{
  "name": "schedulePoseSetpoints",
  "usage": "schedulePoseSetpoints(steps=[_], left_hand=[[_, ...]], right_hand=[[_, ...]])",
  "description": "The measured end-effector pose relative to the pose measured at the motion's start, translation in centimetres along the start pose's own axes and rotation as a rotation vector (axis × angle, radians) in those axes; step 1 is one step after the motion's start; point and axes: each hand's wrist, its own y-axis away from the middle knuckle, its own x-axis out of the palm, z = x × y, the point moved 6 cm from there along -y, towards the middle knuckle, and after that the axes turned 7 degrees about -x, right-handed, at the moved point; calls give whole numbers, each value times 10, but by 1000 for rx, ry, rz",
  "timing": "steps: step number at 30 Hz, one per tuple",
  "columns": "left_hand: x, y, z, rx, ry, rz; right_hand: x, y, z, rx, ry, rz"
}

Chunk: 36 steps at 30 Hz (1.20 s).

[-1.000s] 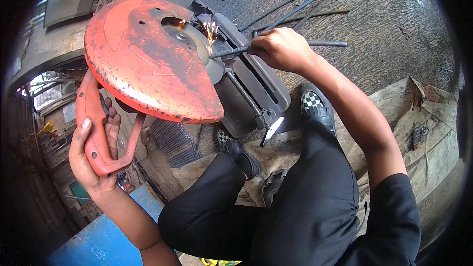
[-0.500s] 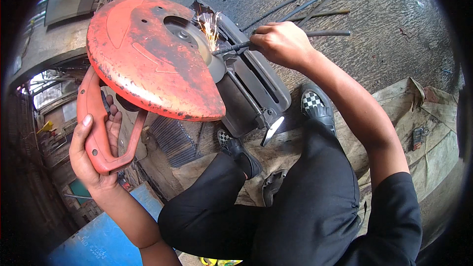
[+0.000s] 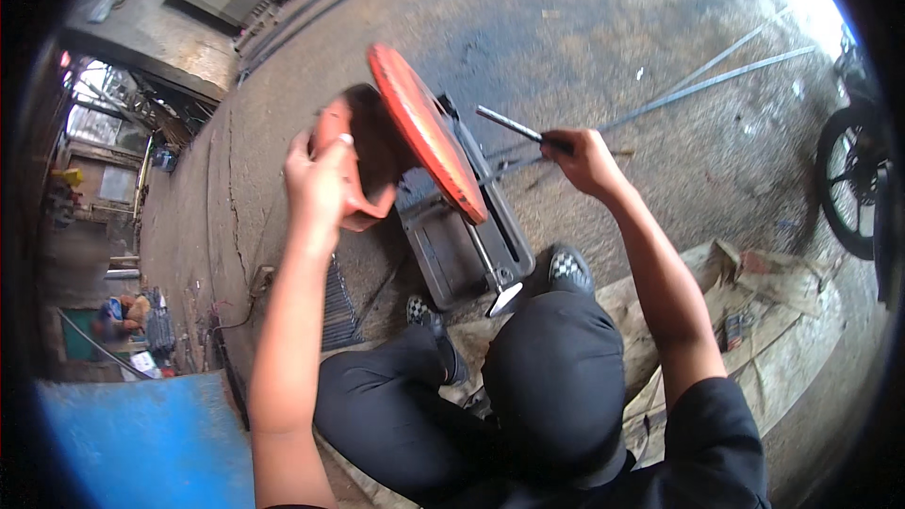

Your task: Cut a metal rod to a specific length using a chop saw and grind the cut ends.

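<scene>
A cut-off saw with a worn red blade guard stands on the floor in front of me, its guard seen nearly edge-on. My left hand is wrapped round the saw's red loop handle. Below the guard lies the dark metal base, with a vise screw ending in a pale crank. To the right of the saw, my right hand is closed round a short dark metal rod. The rod points up and left, apart from the saw. The guard hides the blade.
Several cut rods lie side by side left of the base. A creased tarp spreads under my feet to the right. Long metal bars cross the floor beyond. A spoked wheel stands far right; a blue panel is near left.
The sparks at the blade are gone. My right hand has drawn the rod away from the saw. The guard now shows edge-on, and my view has shifted.
</scene>
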Motion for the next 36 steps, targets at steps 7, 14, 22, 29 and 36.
schedulePoseSetpoints(steps=[7, 14, 22, 29, 36], left_hand=[[14, 110, -70, 797, -322, 105], [9, 111, -64, 424, 223, 469], [-43, 81, -33, 174, 812, 242], [-82, 69, -14, 40, 1004, 83], [-97, 83, -21, 39, 992, 86]], right_hand=[[-17, 13, 154, -110, -221, 107], [6, -4, 281, -354, -149, 203], [65, 13, 334, -325, -392, -258], [141, 38, 288, 355, -1039, -159], [127, 34, 298, 288, -1189, -312]])
